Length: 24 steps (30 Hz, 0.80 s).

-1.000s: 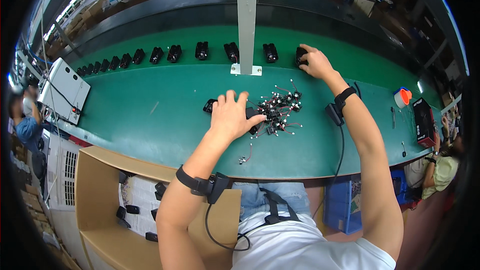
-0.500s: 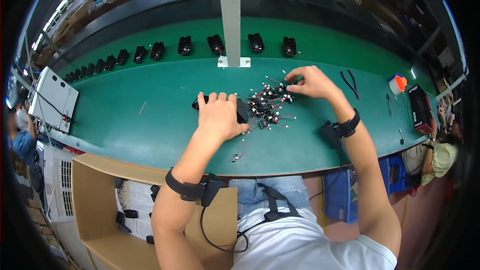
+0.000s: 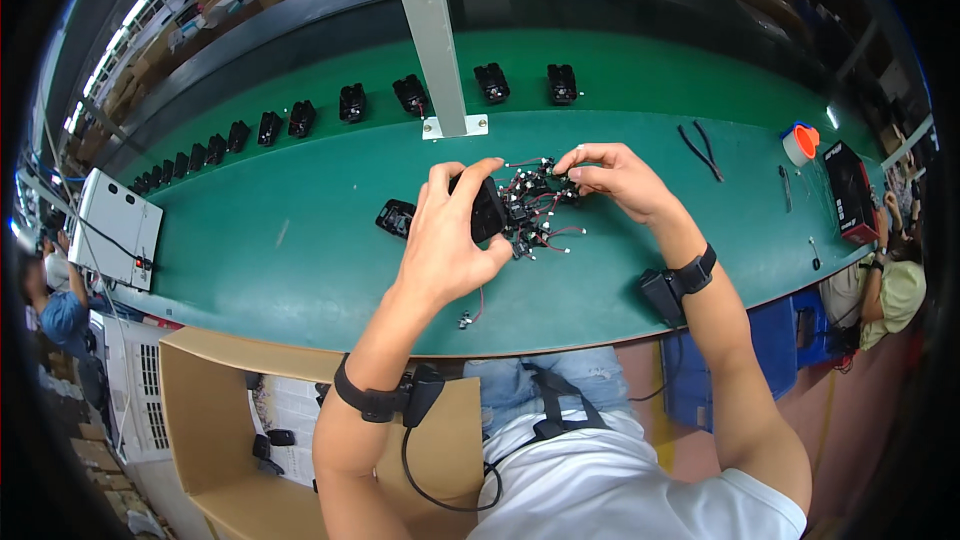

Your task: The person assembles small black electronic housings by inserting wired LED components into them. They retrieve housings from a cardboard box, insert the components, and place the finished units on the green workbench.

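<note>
A black plastic housing (image 3: 487, 212) is tilted up off the bench in my left hand (image 3: 441, 240), whose fingers and thumb grip its sides. Just left of it, a second black housing piece (image 3: 396, 218) lies flat. To the right spreads a tangled pile of small black parts with red and black wires and white plugs (image 3: 530, 208). At the pile's upper right edge my right hand (image 3: 622, 183) pinches a small wired part, mostly covered by the fingertips. One separate wired part (image 3: 466, 320) rests near the bench's front edge.
Black housings (image 3: 352, 102) stand in a row along the green strip behind the bench (image 3: 300, 280). A metal post (image 3: 432, 40) rises mid-bench. Rightward lie pliers (image 3: 702, 150), tweezers (image 3: 785, 187), an orange-topped container (image 3: 801, 144) and a black box (image 3: 850, 192). A cardboard box (image 3: 205, 420) stands below left.
My left hand has lifted and tilted the black housing, uncovering the other piece beside it. My right hand has shifted slightly left, its fingers closing at the pile. The view has turned a little.
</note>
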### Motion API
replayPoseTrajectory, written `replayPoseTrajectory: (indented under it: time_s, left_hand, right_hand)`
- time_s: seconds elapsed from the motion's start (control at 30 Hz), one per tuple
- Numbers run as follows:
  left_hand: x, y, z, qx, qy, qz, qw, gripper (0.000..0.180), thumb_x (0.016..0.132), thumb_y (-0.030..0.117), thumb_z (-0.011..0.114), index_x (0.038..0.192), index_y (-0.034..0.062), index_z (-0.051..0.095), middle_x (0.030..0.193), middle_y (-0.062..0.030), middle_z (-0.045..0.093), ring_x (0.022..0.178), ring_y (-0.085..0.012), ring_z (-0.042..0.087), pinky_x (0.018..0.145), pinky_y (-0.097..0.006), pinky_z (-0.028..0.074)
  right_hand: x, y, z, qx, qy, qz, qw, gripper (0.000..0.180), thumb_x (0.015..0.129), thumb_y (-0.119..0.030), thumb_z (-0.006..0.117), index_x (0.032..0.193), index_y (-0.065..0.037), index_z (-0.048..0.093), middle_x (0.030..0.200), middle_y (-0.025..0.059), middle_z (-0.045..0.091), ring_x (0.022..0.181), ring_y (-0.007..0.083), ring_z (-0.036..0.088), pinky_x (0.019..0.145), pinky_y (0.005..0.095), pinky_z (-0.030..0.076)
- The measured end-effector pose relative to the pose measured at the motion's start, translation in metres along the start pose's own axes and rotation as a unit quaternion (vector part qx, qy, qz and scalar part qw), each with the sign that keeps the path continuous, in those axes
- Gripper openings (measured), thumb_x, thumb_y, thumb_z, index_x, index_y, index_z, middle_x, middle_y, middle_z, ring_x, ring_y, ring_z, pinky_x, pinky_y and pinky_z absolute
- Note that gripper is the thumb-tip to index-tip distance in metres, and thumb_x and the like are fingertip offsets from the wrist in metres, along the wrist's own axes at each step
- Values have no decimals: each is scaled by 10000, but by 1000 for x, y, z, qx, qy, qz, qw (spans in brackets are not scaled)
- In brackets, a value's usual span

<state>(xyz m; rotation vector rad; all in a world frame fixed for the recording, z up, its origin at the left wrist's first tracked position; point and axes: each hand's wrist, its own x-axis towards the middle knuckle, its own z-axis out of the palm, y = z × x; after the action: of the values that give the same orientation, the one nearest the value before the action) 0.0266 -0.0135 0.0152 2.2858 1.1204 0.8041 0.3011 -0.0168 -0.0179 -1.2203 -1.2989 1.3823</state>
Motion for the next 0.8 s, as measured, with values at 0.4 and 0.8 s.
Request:
replayPoseTrajectory:
  time_s: [0.4, 0.8]
  left_hand:
    - [-4, 8, 28, 2, -22, -4, 1000, 423, 750, 240, 771, 1130, 100, 649, 1228, -217, 513, 1025, -399, 620, 852, -451, 540]
    - [2, -2, 22, 64, 29, 21, 997, 305, 812, 303, 781, 996, 71, 707, 1115, -141, 579, 894, -317, 653, 745, -434, 543]
  right_hand:
    - [-10, 1, 43, 51, -2, -41, 998, 256, 971, -102, 636, 1193, 15, 586, 1045, 93, 717, 878, 90, 659, 732, 232, 547]
    - [-16, 0, 48, 113, 33, -62, 991, 258, 933, -64, 692, 1123, -20, 524, 1030, 148, 723, 924, 134, 683, 761, 250, 569]
